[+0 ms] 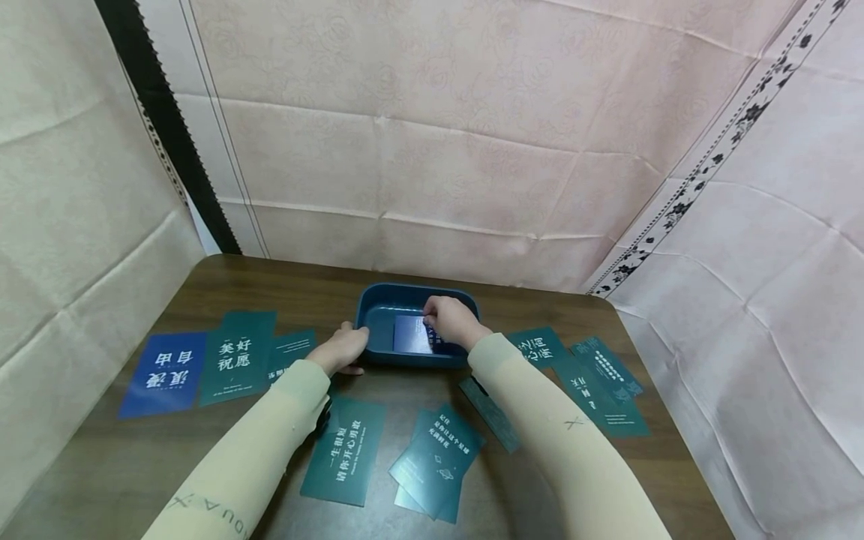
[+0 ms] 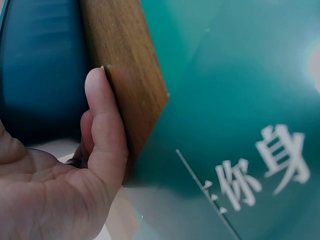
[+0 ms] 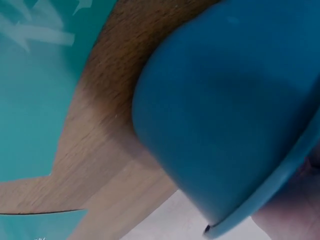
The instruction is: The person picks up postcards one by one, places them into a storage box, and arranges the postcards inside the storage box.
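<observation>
Near the back of the table stands a dark blue tray (image 1: 381, 360). My left hand (image 1: 343, 349) grips its left side, fingers at the rim; in the left wrist view, the thumb (image 2: 102, 115) lies beside the outer wall. Inside the tray lies a blue card (image 1: 408, 335) with a shiny surface. My right hand (image 1: 454, 321) reaches over the tray and pinches the card's right part with curled fingers. In the right wrist view, the tray's wall (image 3: 225, 110) hides most of that hand.
On the left lie a blue card (image 1: 165, 373) and several green cards (image 1: 232, 364). More green cards (image 1: 344, 450) lie in front, some overlapping (image 1: 442, 457). Others (image 1: 597, 394) spread on the right, and a narrow green piece (image 1: 491, 414) rests by the right forearm. Pale cloth (image 1: 405, 180) hangs behind the table.
</observation>
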`<state>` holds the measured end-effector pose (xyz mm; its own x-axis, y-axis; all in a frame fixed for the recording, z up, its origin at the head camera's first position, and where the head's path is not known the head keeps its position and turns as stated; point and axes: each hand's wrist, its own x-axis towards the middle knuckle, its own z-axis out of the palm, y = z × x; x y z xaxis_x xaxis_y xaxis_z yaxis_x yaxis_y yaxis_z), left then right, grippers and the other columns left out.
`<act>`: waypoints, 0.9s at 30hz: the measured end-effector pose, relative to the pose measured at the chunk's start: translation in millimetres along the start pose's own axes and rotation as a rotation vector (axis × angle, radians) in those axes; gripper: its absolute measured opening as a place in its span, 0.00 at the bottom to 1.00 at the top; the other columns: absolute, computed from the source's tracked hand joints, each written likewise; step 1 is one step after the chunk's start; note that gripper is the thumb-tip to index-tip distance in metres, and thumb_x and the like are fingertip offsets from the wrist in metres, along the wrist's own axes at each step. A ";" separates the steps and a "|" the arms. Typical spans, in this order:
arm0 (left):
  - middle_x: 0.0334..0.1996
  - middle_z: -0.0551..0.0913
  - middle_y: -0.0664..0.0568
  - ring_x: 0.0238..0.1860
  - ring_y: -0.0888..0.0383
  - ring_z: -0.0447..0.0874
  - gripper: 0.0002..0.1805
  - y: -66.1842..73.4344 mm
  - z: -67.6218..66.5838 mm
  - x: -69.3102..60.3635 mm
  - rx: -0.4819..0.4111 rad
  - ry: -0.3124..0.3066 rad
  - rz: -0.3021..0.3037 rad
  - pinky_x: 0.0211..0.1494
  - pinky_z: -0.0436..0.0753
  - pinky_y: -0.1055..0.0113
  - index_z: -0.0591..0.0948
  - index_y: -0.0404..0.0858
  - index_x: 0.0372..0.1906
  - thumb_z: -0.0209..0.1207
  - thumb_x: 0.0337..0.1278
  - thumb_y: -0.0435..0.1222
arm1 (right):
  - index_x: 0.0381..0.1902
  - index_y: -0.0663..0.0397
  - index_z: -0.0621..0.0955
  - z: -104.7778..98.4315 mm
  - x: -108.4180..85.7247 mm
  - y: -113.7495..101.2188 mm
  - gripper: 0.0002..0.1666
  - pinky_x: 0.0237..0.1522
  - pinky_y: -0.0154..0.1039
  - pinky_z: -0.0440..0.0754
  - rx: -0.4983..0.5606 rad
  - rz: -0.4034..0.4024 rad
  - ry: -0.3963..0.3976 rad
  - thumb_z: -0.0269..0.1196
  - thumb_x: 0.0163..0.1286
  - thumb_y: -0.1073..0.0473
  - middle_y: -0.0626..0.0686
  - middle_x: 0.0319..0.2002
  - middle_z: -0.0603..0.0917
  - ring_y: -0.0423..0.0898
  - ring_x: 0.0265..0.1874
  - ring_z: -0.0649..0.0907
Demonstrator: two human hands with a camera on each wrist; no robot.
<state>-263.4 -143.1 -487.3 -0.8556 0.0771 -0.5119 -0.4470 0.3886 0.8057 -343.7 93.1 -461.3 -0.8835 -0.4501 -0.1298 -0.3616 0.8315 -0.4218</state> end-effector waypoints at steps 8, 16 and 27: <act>0.75 0.45 0.36 0.63 0.38 0.62 0.39 -1.2 0.3 0.2 -0.009 -0.006 0.018 0.41 0.86 0.61 0.35 0.35 0.79 0.35 0.79 0.49 | 0.51 0.53 0.81 -14.4 -6.5 6.7 0.10 0.54 0.45 0.82 0.026 -0.030 0.062 0.60 0.77 0.56 0.51 0.46 0.83 0.46 0.44 0.81; 0.76 0.43 0.37 0.63 0.38 0.62 0.38 -0.4 -0.5 -1.8 -0.007 -0.013 0.030 0.42 0.86 0.61 0.35 0.34 0.79 0.35 0.79 0.49 | 0.57 0.53 0.80 -43.4 -33.4 17.4 0.20 0.55 0.49 0.81 0.046 -0.012 0.167 0.62 0.75 0.48 0.51 0.50 0.83 0.48 0.49 0.81; 0.78 0.37 0.39 0.62 0.39 0.64 0.39 -3.5 0.6 0.6 -0.013 -0.015 0.044 0.41 0.86 0.61 0.33 0.36 0.80 0.35 0.79 0.49 | 0.65 0.56 0.74 -59.0 -83.3 48.1 0.40 0.56 0.54 0.80 0.091 0.110 0.141 0.62 0.69 0.33 0.56 0.59 0.80 0.55 0.57 0.80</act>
<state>-262.2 -143.8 -490.6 -0.8706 0.1075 -0.4801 -0.4124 0.3726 0.8313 -305.1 189.7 -417.9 -0.9515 -0.3028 -0.0549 -0.2380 0.8371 -0.4925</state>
